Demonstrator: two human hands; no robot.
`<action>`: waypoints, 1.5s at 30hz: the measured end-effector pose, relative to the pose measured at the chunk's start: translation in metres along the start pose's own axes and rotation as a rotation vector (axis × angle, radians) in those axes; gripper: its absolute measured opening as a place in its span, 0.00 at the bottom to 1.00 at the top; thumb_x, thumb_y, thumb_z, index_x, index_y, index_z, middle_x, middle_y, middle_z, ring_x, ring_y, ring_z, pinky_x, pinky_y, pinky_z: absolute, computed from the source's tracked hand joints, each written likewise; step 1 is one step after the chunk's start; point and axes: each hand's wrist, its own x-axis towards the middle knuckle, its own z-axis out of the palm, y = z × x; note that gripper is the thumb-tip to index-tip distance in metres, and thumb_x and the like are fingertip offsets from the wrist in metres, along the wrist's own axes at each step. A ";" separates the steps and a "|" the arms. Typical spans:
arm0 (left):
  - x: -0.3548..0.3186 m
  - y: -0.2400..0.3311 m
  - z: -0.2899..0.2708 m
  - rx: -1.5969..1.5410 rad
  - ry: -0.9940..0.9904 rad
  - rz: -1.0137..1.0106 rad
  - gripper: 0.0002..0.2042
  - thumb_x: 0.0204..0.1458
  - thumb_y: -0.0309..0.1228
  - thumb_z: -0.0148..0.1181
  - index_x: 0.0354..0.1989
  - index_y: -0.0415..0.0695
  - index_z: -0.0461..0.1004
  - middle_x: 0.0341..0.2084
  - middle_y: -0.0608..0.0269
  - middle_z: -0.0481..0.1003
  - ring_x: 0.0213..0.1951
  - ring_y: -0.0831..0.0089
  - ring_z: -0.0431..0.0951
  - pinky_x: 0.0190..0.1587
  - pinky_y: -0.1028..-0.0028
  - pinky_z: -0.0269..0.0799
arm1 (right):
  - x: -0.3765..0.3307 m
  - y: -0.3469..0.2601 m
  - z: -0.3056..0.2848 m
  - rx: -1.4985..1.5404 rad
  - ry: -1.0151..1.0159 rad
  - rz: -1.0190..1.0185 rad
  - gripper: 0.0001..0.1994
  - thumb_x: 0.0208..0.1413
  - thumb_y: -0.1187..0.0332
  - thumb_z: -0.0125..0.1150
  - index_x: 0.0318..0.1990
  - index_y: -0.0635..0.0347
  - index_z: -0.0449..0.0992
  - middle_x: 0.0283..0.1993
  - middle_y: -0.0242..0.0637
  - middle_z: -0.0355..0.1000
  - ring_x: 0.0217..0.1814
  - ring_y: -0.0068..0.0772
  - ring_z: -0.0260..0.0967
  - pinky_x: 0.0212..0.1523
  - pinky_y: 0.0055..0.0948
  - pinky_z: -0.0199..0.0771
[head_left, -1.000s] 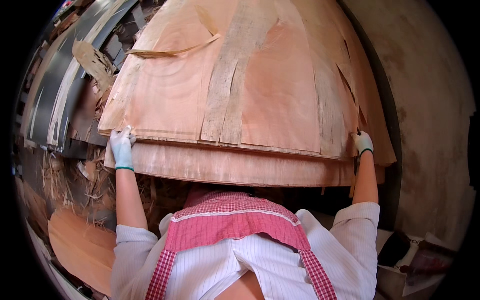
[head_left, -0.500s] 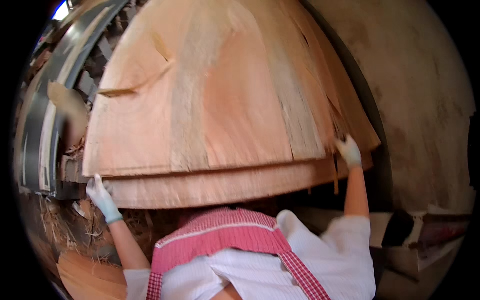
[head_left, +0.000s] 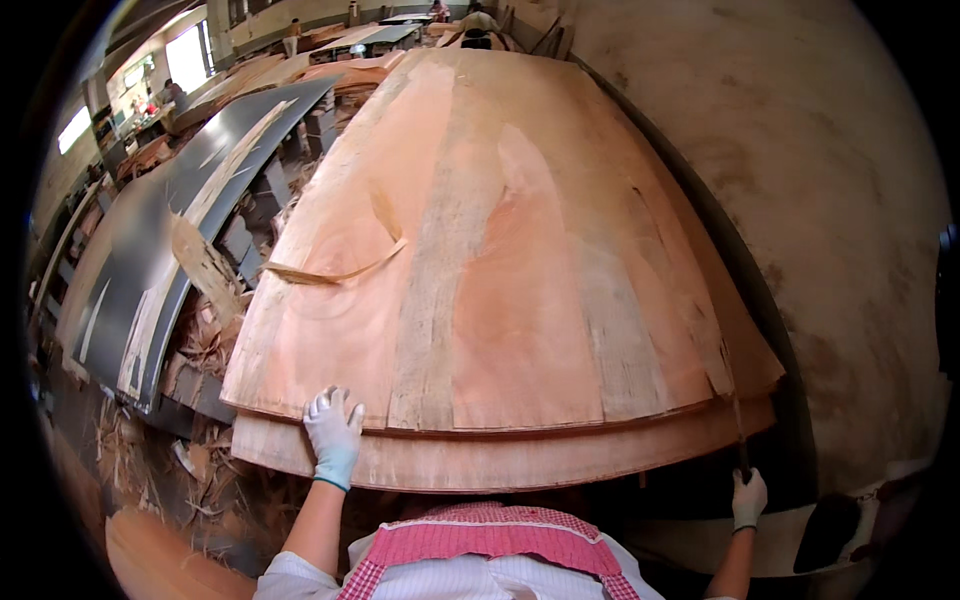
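Note:
A wide stack of wood veneer sheets [head_left: 520,330] lies before me, pinkish with grey-brown bands. My left hand [head_left: 335,435], in a white glove, lies on the near edge of the top sheet, fingers stretched over it and thumb apart. At the stack's right corner my gloved right hand [head_left: 748,498] is closed on the lower end of a thin veneer strip [head_left: 739,420]. That strip runs up to the top sheet's torn right edge. A loose curled veneer strip [head_left: 340,274] rests on the sheet's left part.
To the left stands a dark-topped table [head_left: 215,165] with pale wood strips on it. Veneer scraps [head_left: 205,335] lie between it and the stack, and more litter the floor. A stained wall [head_left: 800,200] rises on the right. Several people are in the far background.
My left hand has moved from the sheet's left corner rightward along its near edge. My right hand has come down from the right corner, now holding the strip. The view takes in more of the room.

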 end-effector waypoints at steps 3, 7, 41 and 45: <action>-0.005 -0.003 0.005 0.022 0.021 -0.001 0.19 0.51 0.42 0.59 0.48 0.47 0.70 0.51 0.55 0.69 0.56 0.59 0.64 0.61 0.58 0.54 | -0.006 0.033 -0.016 -0.090 0.017 0.197 0.12 0.58 0.64 0.58 0.42 0.65 0.71 0.37 0.49 0.73 0.40 0.49 0.71 0.40 0.40 0.70; -0.002 0.002 0.007 0.040 0.002 0.003 0.18 0.51 0.41 0.60 0.48 0.47 0.70 0.50 0.54 0.69 0.55 0.58 0.65 0.60 0.57 0.55 | 0.027 0.092 -0.021 -0.160 0.092 0.162 0.15 0.57 0.65 0.59 0.48 0.64 0.69 0.44 0.53 0.69 0.46 0.52 0.69 0.42 0.45 0.71; 0.254 -0.324 -0.054 -0.093 0.298 -0.245 0.12 0.56 0.36 0.45 0.35 0.41 0.72 0.31 0.43 0.75 0.36 0.45 0.75 0.37 0.51 0.69 | -0.143 -0.305 0.043 0.874 -0.472 -0.139 0.12 0.57 0.62 0.60 0.25 0.56 0.70 0.19 0.22 0.60 0.19 0.16 0.53 0.21 0.21 0.52; 0.053 -0.551 -0.133 0.145 0.294 -0.913 0.15 0.58 0.34 0.41 0.39 0.38 0.72 0.40 0.38 0.74 0.43 0.40 0.74 0.43 0.51 0.70 | -0.171 -0.339 0.044 0.909 -0.560 -0.262 0.13 0.58 0.64 0.58 0.23 0.56 0.68 0.17 0.23 0.60 0.16 0.16 0.53 0.18 0.20 0.50</action>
